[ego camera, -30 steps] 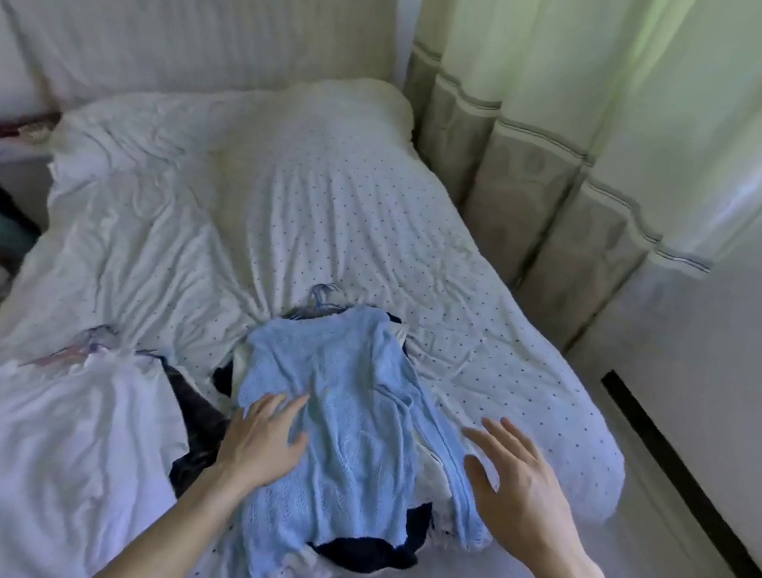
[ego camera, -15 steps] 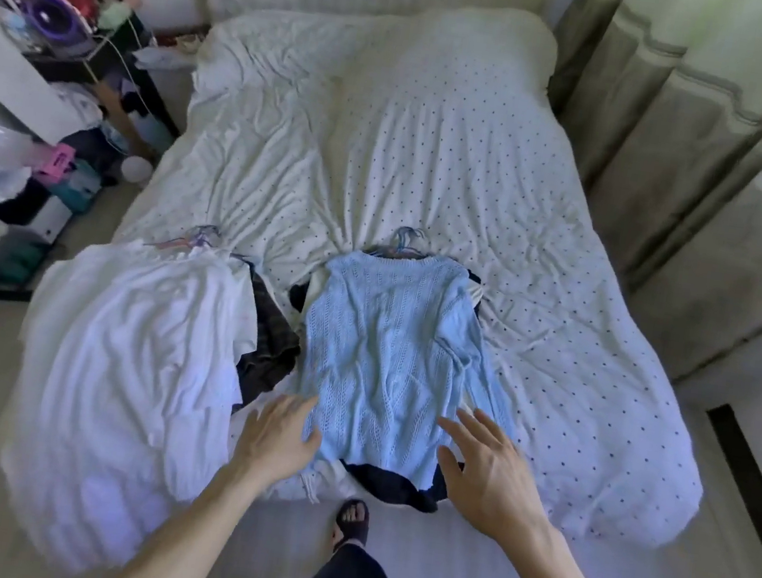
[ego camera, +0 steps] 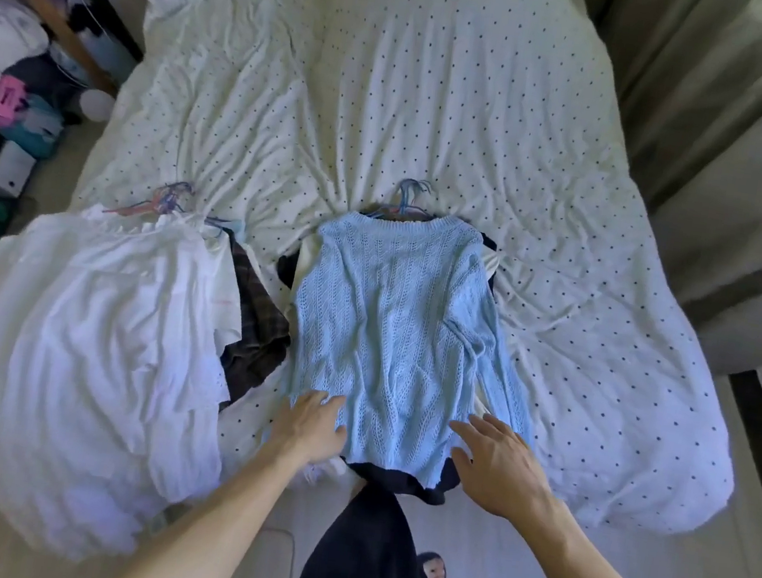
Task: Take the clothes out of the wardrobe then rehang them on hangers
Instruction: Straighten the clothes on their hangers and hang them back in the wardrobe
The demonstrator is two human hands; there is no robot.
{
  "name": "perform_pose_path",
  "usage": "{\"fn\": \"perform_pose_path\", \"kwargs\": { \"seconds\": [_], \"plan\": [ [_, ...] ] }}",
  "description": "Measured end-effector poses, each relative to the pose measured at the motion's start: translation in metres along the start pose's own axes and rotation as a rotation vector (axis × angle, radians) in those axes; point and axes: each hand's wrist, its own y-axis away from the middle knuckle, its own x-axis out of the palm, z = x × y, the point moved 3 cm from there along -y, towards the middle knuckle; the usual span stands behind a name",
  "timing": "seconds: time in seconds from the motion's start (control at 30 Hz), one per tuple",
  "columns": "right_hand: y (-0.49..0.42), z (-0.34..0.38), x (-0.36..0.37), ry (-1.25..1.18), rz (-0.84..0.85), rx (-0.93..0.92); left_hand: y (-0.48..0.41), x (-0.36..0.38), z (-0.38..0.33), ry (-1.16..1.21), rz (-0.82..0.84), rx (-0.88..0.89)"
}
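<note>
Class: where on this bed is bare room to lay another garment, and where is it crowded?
Bare: dotted sheet beyond the hangers; also right of the blue sweater. Crowded: near left, where white garment and sweater lie.

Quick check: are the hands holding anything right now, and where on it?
Nothing is gripped. The left hand and right hand are open, fingers straight, at the two lower corners of the blue sweater, near its hem.

Dotted bed (ego camera: 442,116); seemingly two clothes piles (ego camera: 238,317).
</note>
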Motion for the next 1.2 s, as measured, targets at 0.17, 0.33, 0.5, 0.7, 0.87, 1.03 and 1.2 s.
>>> {"fn": "perform_pose_path", "kwargs": {
  "seconds": [0.17, 0.33, 0.5, 0.7, 0.87, 1.03, 1.2],
  "plan": [
    [-0.092, 0.000, -0.021, -0.017, 0.099, 0.061, -0.089, -0.046, 0.005, -0.054, 0.042, 0.035],
    [-0.193, 0.003, -0.044, -0.062, 0.124, 0.115, -0.201, -0.101, 0.013, -0.061, 0.008, 0.040],
    [-0.272, -0.002, -0.054, -0.098, 0.077, 0.163, -0.303, -0.165, 0.021, -0.025, -0.145, 0.006],
    [-0.326, -0.009, -0.045, -0.097, 0.119, 0.216, -0.391, -0.212, 0.037, -0.032, -0.258, -0.044],
    [-0.337, -0.010, -0.026, -0.087, 0.149, 0.228, -0.418, -0.215, 0.049, -0.105, -0.218, -0.036],
    [-0.333, -0.012, -0.022, -0.071, 0.180, 0.222, -0.415, -0.214, 0.057, -0.039, -0.066, -0.047],
    [-0.333, -0.014, -0.030, -0.113, 0.197, 0.211, -0.411, -0.214, 0.065, -0.111, -0.067, -0.036]
  ]
}}
